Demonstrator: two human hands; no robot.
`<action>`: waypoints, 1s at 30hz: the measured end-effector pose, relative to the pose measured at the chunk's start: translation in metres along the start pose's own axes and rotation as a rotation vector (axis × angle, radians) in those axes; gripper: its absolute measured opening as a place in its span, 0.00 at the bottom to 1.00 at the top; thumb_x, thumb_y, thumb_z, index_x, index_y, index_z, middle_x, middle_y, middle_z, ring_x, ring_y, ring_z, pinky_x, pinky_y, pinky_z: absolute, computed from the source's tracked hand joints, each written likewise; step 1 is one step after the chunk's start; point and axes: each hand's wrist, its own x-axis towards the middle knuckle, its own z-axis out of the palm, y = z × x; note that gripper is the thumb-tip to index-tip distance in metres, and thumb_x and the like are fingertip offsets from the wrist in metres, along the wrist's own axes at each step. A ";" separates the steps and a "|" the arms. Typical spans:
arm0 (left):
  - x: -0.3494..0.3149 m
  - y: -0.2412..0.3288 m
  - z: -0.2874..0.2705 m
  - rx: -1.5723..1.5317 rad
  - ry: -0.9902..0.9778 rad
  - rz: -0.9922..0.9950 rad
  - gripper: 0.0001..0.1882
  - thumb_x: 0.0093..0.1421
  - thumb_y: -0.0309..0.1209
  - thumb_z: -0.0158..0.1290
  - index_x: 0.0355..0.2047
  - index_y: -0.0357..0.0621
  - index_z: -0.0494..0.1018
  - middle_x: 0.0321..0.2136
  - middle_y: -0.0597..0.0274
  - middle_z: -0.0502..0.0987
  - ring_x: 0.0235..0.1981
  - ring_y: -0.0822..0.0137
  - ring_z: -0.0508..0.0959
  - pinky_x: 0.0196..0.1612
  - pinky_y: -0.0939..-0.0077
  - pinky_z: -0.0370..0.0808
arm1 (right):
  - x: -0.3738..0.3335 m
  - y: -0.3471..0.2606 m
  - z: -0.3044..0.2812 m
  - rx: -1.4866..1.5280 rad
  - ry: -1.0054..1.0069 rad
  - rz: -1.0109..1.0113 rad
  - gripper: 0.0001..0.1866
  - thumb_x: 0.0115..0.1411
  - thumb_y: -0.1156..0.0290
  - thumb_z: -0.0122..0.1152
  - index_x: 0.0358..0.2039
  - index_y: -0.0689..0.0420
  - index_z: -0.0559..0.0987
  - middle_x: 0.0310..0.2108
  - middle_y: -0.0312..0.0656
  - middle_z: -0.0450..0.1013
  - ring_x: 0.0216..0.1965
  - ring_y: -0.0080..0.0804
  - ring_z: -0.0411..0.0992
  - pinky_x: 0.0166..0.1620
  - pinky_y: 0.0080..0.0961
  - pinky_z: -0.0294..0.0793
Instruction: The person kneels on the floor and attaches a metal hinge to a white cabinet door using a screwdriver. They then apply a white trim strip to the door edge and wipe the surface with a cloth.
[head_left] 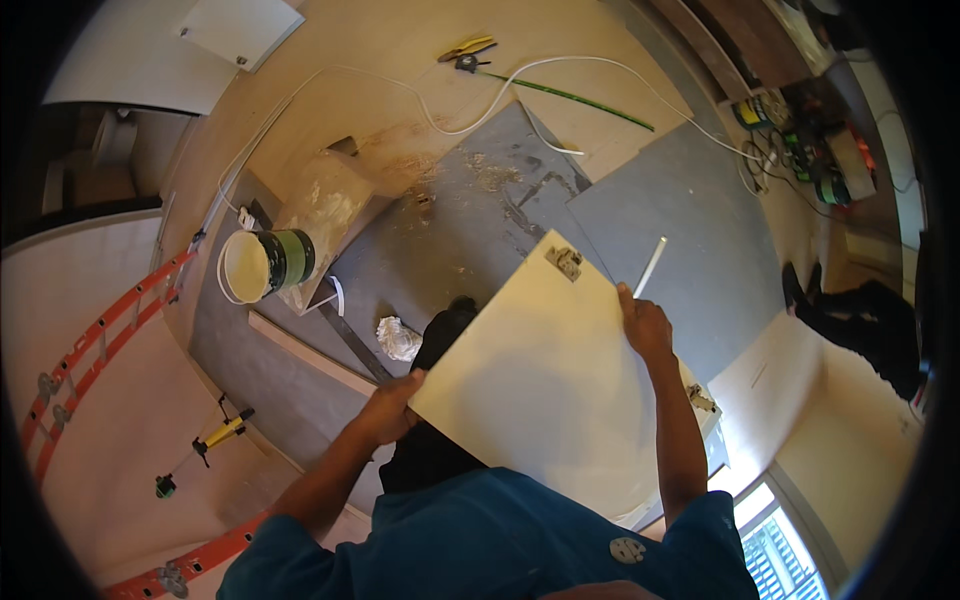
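A flat cream cabinet door (530, 390) is held tilted in front of my body, gripped from both sides. My left hand (392, 408) is closed on its left edge, thumb on the face. On the opposite edge, my right hand (647, 325) is closed near the far corner. One metal hinge (566, 262) is fixed near the door's far corner; another hinge (700, 397) shows beside my right forearm. Beyond the left hand, a crumpled white bundle (398, 338) lies on the grey floor sheet.
An open bucket (245, 268) stands at left beside a dusty box-like board piece (325, 200). Orange ladder rails (105, 335) lie further left. Pliers (468, 48), a tape measure (466, 63) and a white cable (430, 115) are at the far side. Another person's legs (870, 325) show right.
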 end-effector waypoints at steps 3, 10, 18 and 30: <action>0.061 0.018 -0.023 0.078 0.057 0.223 0.25 0.79 0.49 0.44 0.59 0.41 0.72 0.52 0.59 0.80 0.52 0.69 0.80 0.55 0.69 0.78 | 0.061 -0.026 0.000 0.048 0.075 -0.098 0.49 0.73 0.28 0.33 0.33 0.63 0.86 0.36 0.65 0.81 0.45 0.67 0.78 0.52 0.53 0.75; 0.130 0.072 -0.110 0.272 -0.215 0.225 0.28 0.73 0.55 0.52 0.48 0.36 0.75 0.38 0.57 0.84 0.39 0.66 0.84 0.43 0.75 0.80 | 0.129 -0.063 0.024 0.063 0.181 -0.197 0.48 0.72 0.27 0.33 0.33 0.62 0.86 0.36 0.64 0.81 0.44 0.65 0.79 0.51 0.52 0.76; 0.380 0.158 -0.245 0.564 0.217 0.433 0.37 0.69 0.50 0.59 0.67 0.36 0.65 0.54 0.40 0.80 0.49 0.52 0.84 0.49 0.59 0.83 | 0.205 -0.078 0.071 -0.001 0.344 -0.235 0.45 0.72 0.29 0.38 0.34 0.61 0.87 0.37 0.62 0.81 0.44 0.63 0.79 0.51 0.51 0.76; 0.566 0.168 -0.220 1.331 0.885 0.734 0.53 0.62 0.42 0.65 0.76 0.36 0.45 0.70 0.27 0.59 0.67 0.30 0.67 0.67 0.47 0.69 | 0.191 -0.064 0.096 0.070 0.389 -0.215 0.36 0.72 0.36 0.47 0.36 0.58 0.86 0.32 0.52 0.82 0.38 0.55 0.80 0.46 0.47 0.77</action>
